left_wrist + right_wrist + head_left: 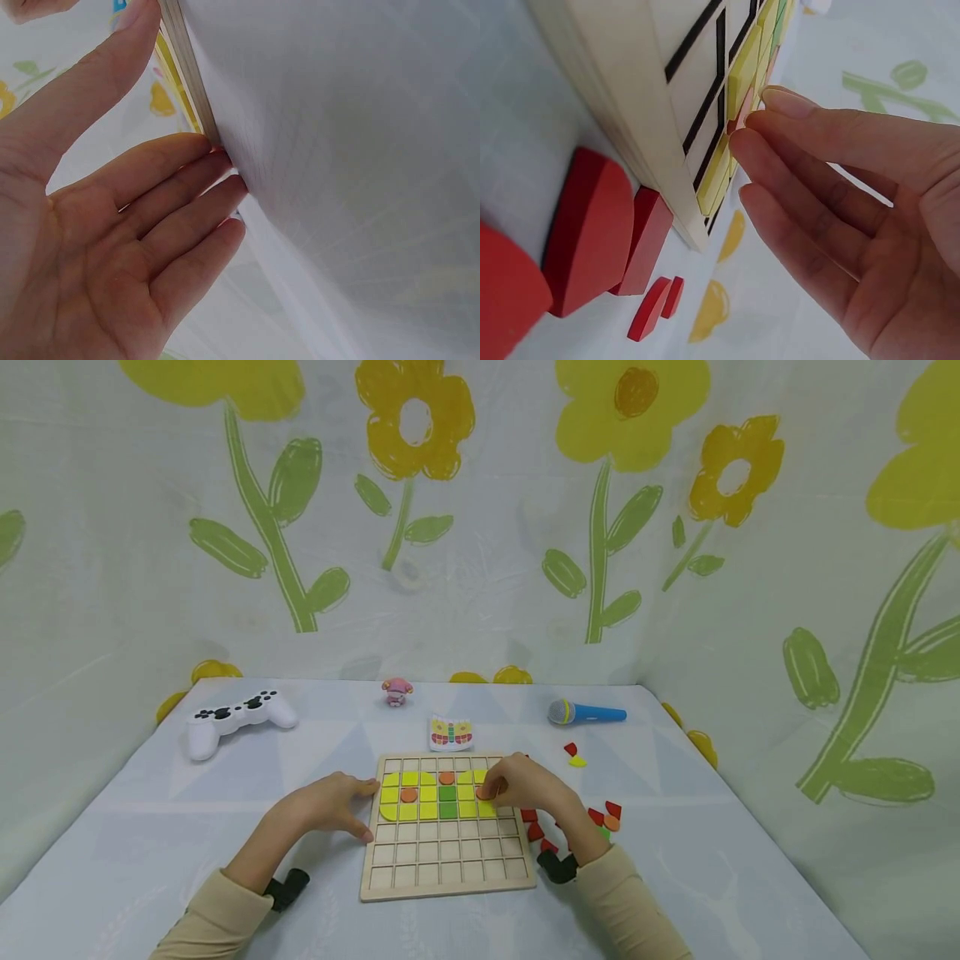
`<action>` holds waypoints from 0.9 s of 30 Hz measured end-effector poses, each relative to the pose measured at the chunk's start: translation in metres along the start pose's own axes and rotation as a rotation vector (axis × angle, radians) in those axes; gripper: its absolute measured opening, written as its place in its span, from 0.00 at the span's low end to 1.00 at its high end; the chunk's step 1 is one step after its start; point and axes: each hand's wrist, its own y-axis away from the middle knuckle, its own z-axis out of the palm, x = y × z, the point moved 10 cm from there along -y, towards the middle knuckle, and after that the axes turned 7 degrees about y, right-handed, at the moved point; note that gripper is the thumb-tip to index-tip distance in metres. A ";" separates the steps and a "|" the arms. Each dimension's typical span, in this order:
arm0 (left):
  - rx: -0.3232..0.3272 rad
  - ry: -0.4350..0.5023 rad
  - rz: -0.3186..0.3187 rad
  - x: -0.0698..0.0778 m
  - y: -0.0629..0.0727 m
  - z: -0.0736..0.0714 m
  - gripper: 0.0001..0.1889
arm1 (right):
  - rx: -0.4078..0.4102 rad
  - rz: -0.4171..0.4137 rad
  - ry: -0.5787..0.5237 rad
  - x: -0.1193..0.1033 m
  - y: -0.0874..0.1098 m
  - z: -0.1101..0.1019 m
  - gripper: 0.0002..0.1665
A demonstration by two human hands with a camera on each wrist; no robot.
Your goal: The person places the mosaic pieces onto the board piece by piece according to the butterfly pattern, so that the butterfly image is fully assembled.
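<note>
A square wooden grid board (447, 877) lies on the table, its upper cells filled with yellow tiles (388, 795), two green squares (447, 802) and a few orange round tiles (408, 795). My left hand (330, 806) rests at the board's left edge, thumb and fingers spread; in the left wrist view its straight fingers (187, 202) meet the board's side. Over the upper right of the grid, my right hand (525, 782) pinches an orange round tile (480, 793) among yellow ones. The right wrist view has its thumb and fingertips close around that tile, partly hiding it.
Several red tiles (534, 832) lie along the board's right side, with more loose pieces (612, 810) beyond my right wrist. A small pattern card (451, 734) stands behind the board. Farther back are a white game controller (240, 720), a pink figurine (397, 691) and a blue microphone (592, 713).
</note>
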 end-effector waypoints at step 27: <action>-0.011 -0.011 0.013 -0.001 -0.002 0.002 0.44 | 0.241 0.136 -0.015 0.081 0.027 -0.063 0.13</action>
